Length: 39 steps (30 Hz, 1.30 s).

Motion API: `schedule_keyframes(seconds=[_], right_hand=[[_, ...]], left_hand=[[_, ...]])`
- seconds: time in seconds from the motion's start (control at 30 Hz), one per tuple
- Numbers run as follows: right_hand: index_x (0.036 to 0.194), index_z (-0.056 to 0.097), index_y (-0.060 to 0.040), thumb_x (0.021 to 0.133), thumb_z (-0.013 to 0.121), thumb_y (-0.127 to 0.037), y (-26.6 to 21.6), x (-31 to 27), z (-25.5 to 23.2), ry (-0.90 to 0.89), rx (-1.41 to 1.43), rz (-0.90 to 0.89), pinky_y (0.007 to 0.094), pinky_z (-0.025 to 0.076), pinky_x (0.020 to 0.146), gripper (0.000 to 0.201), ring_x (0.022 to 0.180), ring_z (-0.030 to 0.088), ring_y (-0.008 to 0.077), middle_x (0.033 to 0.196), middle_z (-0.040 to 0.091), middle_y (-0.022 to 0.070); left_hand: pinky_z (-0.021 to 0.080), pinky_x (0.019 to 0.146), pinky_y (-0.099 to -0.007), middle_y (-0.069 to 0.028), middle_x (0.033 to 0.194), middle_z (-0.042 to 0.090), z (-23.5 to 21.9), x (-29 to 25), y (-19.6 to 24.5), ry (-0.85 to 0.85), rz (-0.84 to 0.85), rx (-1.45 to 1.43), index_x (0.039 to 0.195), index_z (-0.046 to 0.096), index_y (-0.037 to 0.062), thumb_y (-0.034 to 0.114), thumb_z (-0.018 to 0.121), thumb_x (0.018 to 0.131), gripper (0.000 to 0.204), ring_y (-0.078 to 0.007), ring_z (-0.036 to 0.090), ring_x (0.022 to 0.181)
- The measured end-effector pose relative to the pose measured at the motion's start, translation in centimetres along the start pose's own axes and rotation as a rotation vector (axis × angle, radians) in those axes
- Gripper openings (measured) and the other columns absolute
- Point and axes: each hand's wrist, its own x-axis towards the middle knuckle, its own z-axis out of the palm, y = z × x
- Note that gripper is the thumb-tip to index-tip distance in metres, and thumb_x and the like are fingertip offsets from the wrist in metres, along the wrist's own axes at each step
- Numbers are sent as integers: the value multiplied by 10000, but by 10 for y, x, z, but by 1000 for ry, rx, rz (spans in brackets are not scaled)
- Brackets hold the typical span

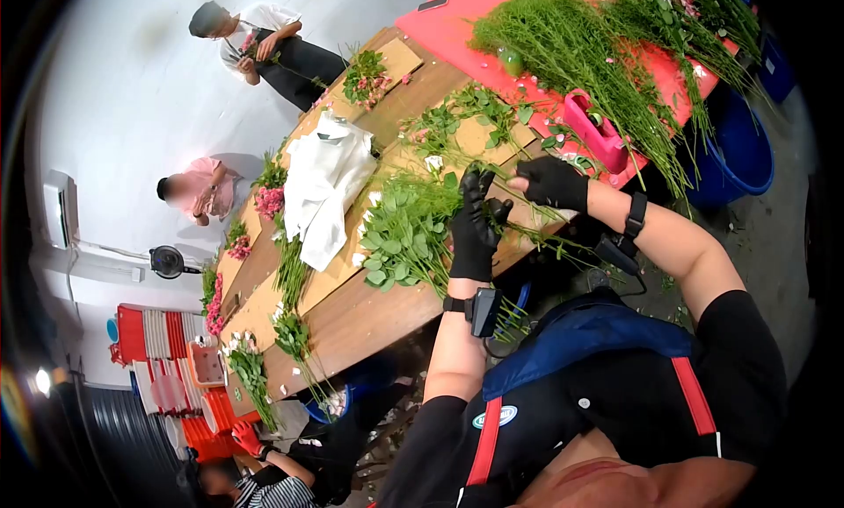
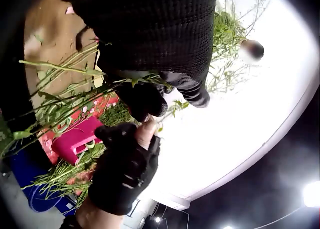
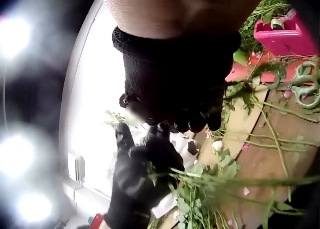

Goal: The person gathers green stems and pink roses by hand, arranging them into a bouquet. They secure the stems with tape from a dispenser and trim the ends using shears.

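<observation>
My left hand (image 1: 475, 231), in a black glove, grips a few thin green stems (image 2: 65, 69) that cross its palm and stick out to the right. My right hand (image 1: 556, 183), gloved with a bare thumb tip (image 2: 146, 134), is up close against the left fingers. Its fingers are curled, and small leaves (image 2: 159, 130) show by the thumb; I cannot tell whether it pinches anything. Below the left hand lies a leafy bunch of white roses (image 1: 409, 235), stems past the table edge. A white rose (image 3: 217, 146) shows beneath the right hand.
Green-handled scissors (image 3: 306, 84) lie beside a pink container (image 1: 593, 130). Feathery greens (image 1: 563, 51) cover the red sheet (image 1: 483, 64). A blue bucket (image 1: 743, 161) stands at right. White cloth (image 1: 330, 187) and pink roses (image 1: 271, 200) lie on the table. Other people stand around.
</observation>
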Motion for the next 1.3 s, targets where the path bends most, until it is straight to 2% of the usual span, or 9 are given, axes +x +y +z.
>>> schedule_keyframes(seconds=[0.27, 0.4, 0.53, 0.6, 0.73, 0.83, 1.03, 1.17, 1.3], right_hand=[[766, 576, -58, 902, 534, -302, 22, -84, 0, 38, -124, -15, 456, 461, 644, 282, 730, 600, 362, 737, 604, 166], [792, 601, -66, 873, 538, -301, 78, -184, -18, -106, -270, 186, 475, 467, 662, 256, 760, 608, 374, 771, 622, 179], [877, 653, -80, 787, 596, -242, 170, -296, -51, -133, -686, 311, 433, 493, 706, 194, 790, 646, 325, 827, 657, 165], [807, 662, -86, 745, 634, -243, 136, -283, -110, 74, -309, 734, 424, 483, 673, 171, 769, 630, 332, 789, 650, 149], [763, 651, -61, 764, 618, -220, 180, -258, -175, 644, -428, 516, 396, 461, 637, 162, 718, 618, 329, 737, 631, 155], [809, 663, -74, 774, 586, -280, 238, -219, -202, 569, -419, 560, 425, 495, 698, 223, 780, 630, 343, 802, 656, 160], [927, 664, -80, 778, 596, -406, 297, -140, -211, 288, -613, 721, 431, 469, 856, 365, 984, 605, 342, 961, 639, 179], [807, 675, -73, 818, 594, -350, 292, -141, -241, 553, -248, 599, 421, 506, 724, 290, 798, 650, 332, 804, 659, 159], [814, 680, -17, 833, 697, -243, 235, -154, -274, 885, 565, 493, 240, 426, 501, 228, 531, 541, 73, 612, 587, 6]], left_hand=[[521, 800, -304, -134, 1257, 573, 21, 5, 23, -74, 100, 475, 1331, 455, 40, -5, 682, 782, 596, -232, 632, 1019], [503, 830, -318, -138, 1199, 588, 11, 13, 37, 20, 31, 294, 1292, 481, 21, 35, 563, 871, 429, -246, 602, 1052], [472, 919, -414, -58, 1100, 604, -3, 26, 6, 132, -308, -658, 1245, 532, 114, 224, 539, 941, 324, -286, 564, 1095], [435, 959, -521, -40, 966, 642, 6, 33, 12, 171, -408, -840, 1189, 564, 157, 268, 543, 950, 264, -307, 595, 1033], [510, 737, -395, 22, 733, 570, 48, 46, 17, 228, -477, -842, 1194, 576, 166, 240, 569, 938, 267, -193, 586, 749], [335, 533, -275, 56, 546, 295, 83, 65, 19, 238, -587, -953, 1235, 570, 166, 249, 533, 957, 293, -88, 288, 483], [352, 535, -265, 61, 512, 294, 133, 91, 14, 6, -681, -1010, 1372, 440, 103, 292, 393, 1012, 409, -68, 317, 457], [364, 558, -279, 55, 523, 296, 152, 108, 15, 94, -718, -942, 1386, 425, 118, 335, 399, 1013, 432, -83, 329, 480], [371, 582, -293, 44, 571, 319, 173, 127, 15, 187, -719, -825, 1368, 444, 131, 336, 439, 1002, 420, -101, 331, 515]])
